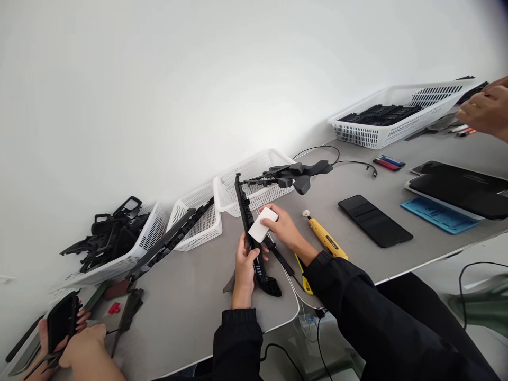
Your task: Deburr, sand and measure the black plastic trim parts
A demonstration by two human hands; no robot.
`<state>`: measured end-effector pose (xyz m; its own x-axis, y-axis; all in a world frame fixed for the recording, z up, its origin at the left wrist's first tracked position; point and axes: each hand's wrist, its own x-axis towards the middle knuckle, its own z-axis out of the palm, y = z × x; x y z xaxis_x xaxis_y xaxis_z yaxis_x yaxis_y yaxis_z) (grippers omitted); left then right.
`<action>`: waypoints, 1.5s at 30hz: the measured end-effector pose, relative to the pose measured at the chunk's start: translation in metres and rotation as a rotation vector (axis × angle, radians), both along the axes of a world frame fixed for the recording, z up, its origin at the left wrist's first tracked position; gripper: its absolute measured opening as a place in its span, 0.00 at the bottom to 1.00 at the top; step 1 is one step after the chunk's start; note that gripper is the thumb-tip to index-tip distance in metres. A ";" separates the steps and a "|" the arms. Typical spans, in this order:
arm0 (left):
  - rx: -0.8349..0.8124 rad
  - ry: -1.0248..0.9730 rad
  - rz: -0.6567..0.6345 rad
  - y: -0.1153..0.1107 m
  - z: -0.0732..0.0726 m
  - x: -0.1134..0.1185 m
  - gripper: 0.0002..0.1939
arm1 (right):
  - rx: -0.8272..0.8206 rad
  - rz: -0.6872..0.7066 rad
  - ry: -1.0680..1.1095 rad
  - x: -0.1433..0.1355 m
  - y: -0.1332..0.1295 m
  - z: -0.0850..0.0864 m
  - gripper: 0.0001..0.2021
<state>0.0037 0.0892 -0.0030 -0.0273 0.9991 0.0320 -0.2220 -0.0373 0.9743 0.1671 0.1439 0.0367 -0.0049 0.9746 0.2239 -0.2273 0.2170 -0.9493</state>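
My left hand (245,259) is wrapped round a long black plastic trim piece (265,283), held upright at a tilt over the table's front. Between the fingers and thumb of my right hand (281,225) is a small white rectangular block (262,224), its material unclear. The block covers part of the trim piece; I cannot tell whether they touch. Just right of my hands lie a yellow rotary tool (327,237) with a round white tip and a yellow-handled cutter (306,284). Behind the trim piece, more black parts (293,173) rest across a white basket (228,193).
At left, a basket (153,233) holds black parts, and a co-worker's hands (85,344) grip a black piece. A phone (375,219), a blue mat (438,214) and dark flat panels (456,185) lie at right. A larger basket (391,135) and another person's hand (486,111) are beyond.
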 end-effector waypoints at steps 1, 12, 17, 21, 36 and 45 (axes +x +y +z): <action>0.001 -0.001 -0.003 0.000 0.000 0.000 0.36 | -0.001 0.033 0.000 0.000 0.000 0.000 0.16; 0.000 0.004 0.002 0.001 -0.001 0.000 0.36 | 0.001 0.065 -0.004 -0.001 -0.001 0.000 0.16; -0.028 0.011 0.021 0.001 0.002 0.001 0.40 | -0.006 -0.005 -0.013 -0.002 0.000 -0.001 0.17; -0.075 0.007 0.048 -0.003 0.009 0.003 0.41 | -0.034 -0.091 0.046 -0.001 0.001 -0.001 0.19; -0.027 0.011 -0.049 -0.004 0.015 0.000 0.35 | -0.053 0.070 0.058 -0.004 0.000 -0.004 0.21; -0.044 0.017 -0.023 -0.005 0.012 0.004 0.31 | -0.037 0.095 0.125 -0.004 0.001 -0.003 0.35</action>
<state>0.0076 0.0838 0.0091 -0.0041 0.9999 -0.0115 -0.2059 0.0104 0.9785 0.1631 0.1446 0.0332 -0.0719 0.9786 0.1929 -0.3616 0.1547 -0.9194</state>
